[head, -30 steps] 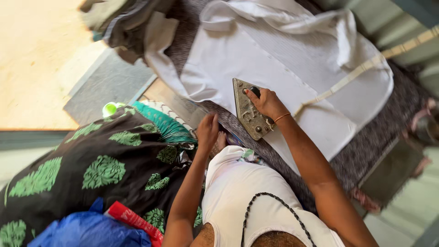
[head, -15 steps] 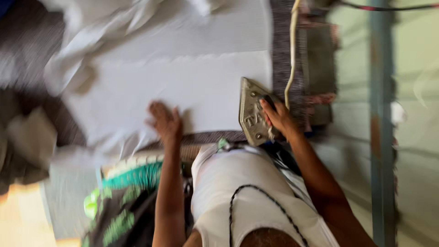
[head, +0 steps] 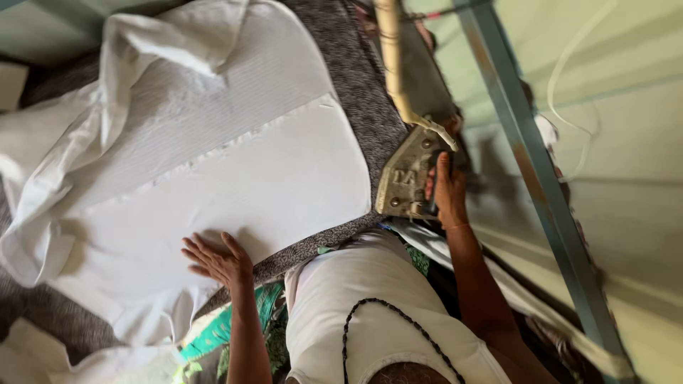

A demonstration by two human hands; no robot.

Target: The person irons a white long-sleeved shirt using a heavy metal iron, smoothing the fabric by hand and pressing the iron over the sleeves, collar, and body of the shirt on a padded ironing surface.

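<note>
The big white cloth [head: 213,171] lies spread out flat on the grey worktop [head: 348,71], bunched up at one end. The heavy grey iron [head: 407,178] is tipped up off the cloth, at the worktop's edge

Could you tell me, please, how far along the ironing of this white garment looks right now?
The broad panel of the white garment already lies flat and smooth. The left hand presses its near edge, while the right hand holds the iron off to the side on the grey cloth. The bunched sleeve looks undone.
</note>
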